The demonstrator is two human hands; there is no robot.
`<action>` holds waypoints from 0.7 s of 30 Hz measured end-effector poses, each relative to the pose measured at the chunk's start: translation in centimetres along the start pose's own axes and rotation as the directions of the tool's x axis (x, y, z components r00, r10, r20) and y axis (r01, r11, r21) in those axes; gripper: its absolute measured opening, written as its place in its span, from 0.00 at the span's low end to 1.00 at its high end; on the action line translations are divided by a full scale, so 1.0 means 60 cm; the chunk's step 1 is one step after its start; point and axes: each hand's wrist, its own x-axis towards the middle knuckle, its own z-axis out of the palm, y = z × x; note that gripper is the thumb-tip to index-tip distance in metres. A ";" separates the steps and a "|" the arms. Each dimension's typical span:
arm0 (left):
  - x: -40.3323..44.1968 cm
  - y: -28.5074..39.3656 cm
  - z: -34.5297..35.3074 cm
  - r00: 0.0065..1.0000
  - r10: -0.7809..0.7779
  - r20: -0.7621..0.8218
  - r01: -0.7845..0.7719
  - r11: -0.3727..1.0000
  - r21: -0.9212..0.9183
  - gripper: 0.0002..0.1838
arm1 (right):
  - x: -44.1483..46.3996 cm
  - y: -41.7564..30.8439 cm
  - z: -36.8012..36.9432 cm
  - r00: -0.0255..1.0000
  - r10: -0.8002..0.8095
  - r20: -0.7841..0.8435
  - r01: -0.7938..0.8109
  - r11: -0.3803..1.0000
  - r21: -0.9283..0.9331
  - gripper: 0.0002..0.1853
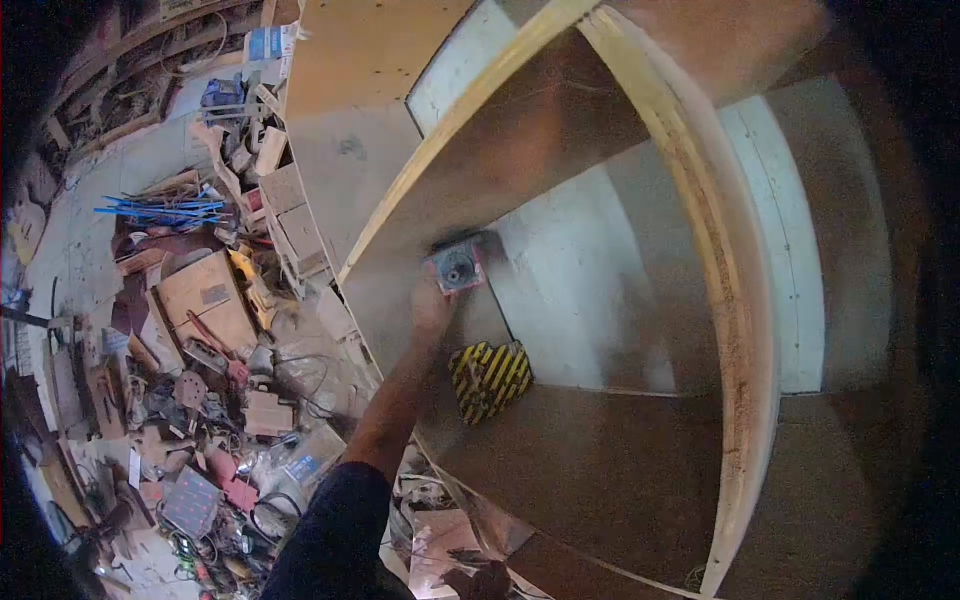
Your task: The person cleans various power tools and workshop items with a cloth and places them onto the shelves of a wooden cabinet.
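My left hand (pixel 433 308) reaches forward past a dark sleeve, its fingers closed around a small box-like thing (pixel 457 268). That thing has a grey face with a dark round centre and a reddish edge; its exact kind is unclear. It is held against or just in front of a brown wooden panel, beside a white strip (pixel 580 270). Just below the hand, a patch with yellow and black stripes (pixel 490 380) lies on the panel. At the bottom edge a dark shape (pixel 482 580) may be my right hand; its fingers are in shadow.
A curved pale wooden rib (pixel 715 250) arches along the right, and a thinner wooden edge (pixel 450 120) meets it at the top. On the left lies clutter: a plywood board (pixel 210 300), blue strips (pixel 165 208), a yellow tool (pixel 254 285), power tools and offcuts.
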 end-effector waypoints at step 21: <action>0.038 0.313 -0.114 0.907 -0.056 -0.418 -0.023 0.983 -0.181 0.48 | 0.072 -0.094 -0.032 0.959 -0.174 0.225 0.245 0.907 -0.343 0.23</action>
